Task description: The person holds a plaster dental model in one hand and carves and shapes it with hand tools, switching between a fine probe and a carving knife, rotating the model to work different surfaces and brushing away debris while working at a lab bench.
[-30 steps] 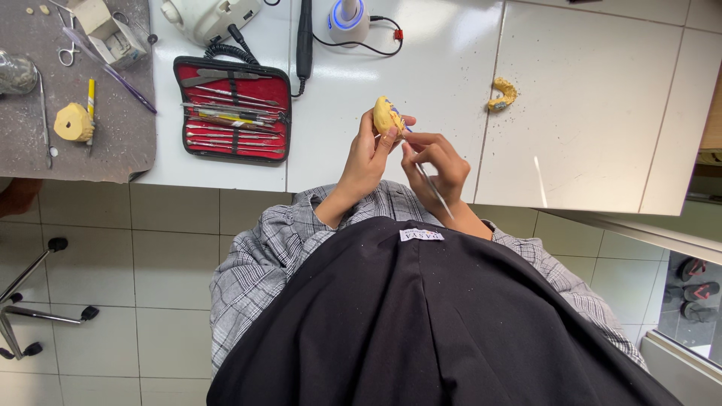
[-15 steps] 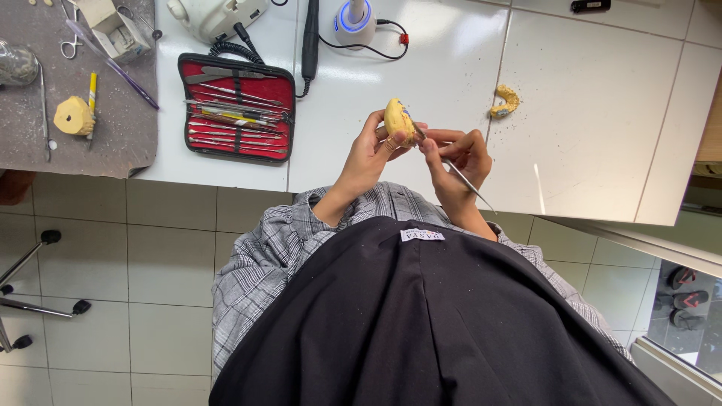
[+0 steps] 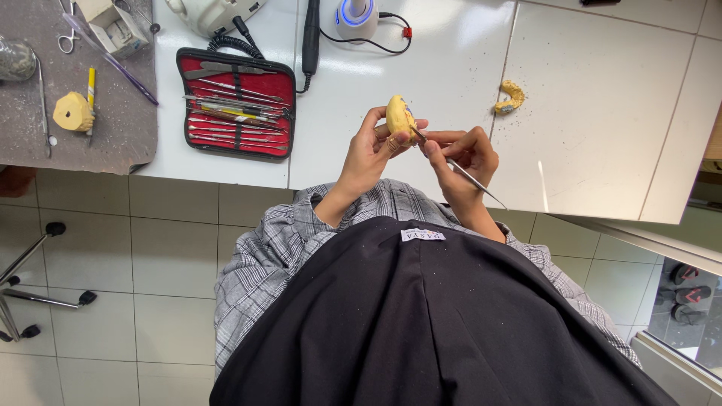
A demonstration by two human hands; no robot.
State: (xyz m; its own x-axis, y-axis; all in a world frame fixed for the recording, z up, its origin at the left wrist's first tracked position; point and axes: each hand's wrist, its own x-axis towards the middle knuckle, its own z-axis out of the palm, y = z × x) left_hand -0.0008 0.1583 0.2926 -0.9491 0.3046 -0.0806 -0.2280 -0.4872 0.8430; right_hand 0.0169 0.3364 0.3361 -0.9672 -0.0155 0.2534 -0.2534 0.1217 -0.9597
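Note:
My left hand (image 3: 370, 150) grips a small yellow dental cast (image 3: 399, 116), held up over the white counter (image 3: 602, 113). My right hand (image 3: 462, 154) pinches a thin metal hand tool (image 3: 468, 177), and its tip touches the cast's right side. The tool's long handle slants down and right past my wrist. Both arms wear grey checked sleeves over a black apron.
An open red tool case (image 3: 235, 104) with several metal instruments lies left of my hands. A second yellow cast piece (image 3: 511, 97) rests to the right. A grey mat (image 3: 75, 113) holds another yellow cast (image 3: 73, 111), scissors and a pencil. A corded handpiece and white machine sit at the back.
Both hands have stayed together on the cast and shifted slightly right in view; the tool's tip remains against the cast while the handle angle changes a little.

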